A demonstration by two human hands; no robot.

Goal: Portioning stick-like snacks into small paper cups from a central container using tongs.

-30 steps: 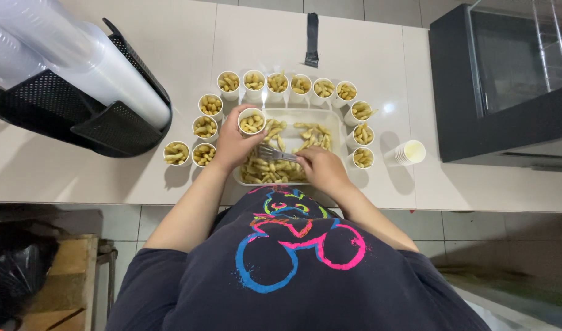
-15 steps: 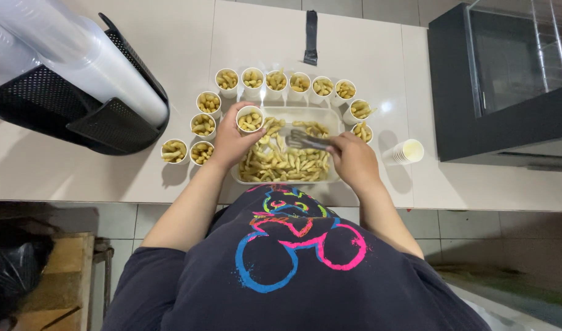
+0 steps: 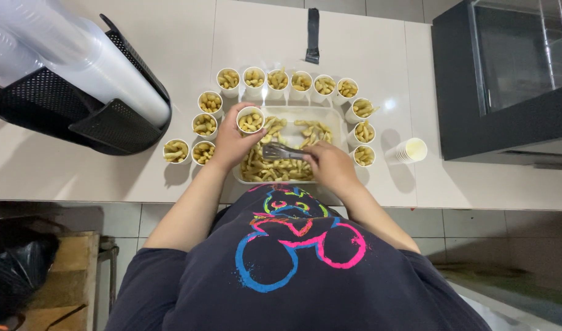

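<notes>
Here, snack-filled tray (image 3: 339,125), filled cups (image 3: 278,79)

Food-prep kitchen — tiled counter (image 3: 170,37), snack cups (image 3: 278,79)

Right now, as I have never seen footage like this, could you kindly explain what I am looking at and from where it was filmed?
A camera worn on a person's head looks straight down at their own bare hands over a pale counter. The left hand holds a small paper cup filled with yellowish snack pieces. The right hand grips metal tongs over a shallow tray of the same pieces. More filled cups ring the tray, spare empty cups lie to the right, and a black mesh basket sits on the left.
</notes>
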